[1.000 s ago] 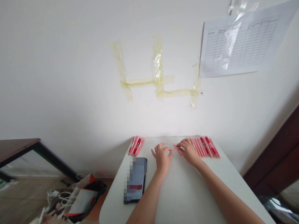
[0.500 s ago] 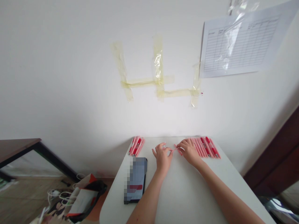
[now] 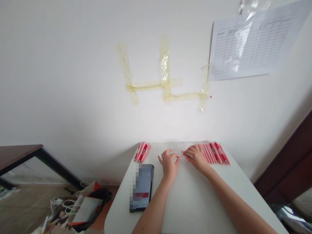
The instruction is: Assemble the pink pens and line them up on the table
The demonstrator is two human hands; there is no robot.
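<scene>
Fingertips of my left hand [image 3: 170, 165] are pinched on one end of a thin pink pen part [image 3: 180, 156]. My right hand [image 3: 197, 159] is closed at its other end, thumb and forefinger together. Beneath the right fingers shows another pink piece, mostly hidden. A small whitish tip [image 3: 172, 149] sticks up behind the left fingers; I cannot tell what it belongs to. Just right of my right hand lies a row of pink pens [image 3: 207, 153], some with red grips and clips. A smaller bunch of pink and red pens [image 3: 142, 152] rests at the table's far left corner.
A phone [image 3: 142, 187] lies on the white table [image 3: 195, 201], left of my left forearm. The wall [image 3: 73, 81] rises directly behind the table, with yellowed tape and a paper sheet [image 3: 251, 48] on it. Bags and cables [image 3: 83, 208] sit on the floor at left.
Both hands have shifted very slightly to the left, the pinched pink part with them. The pens and the phone have stayed in place.
</scene>
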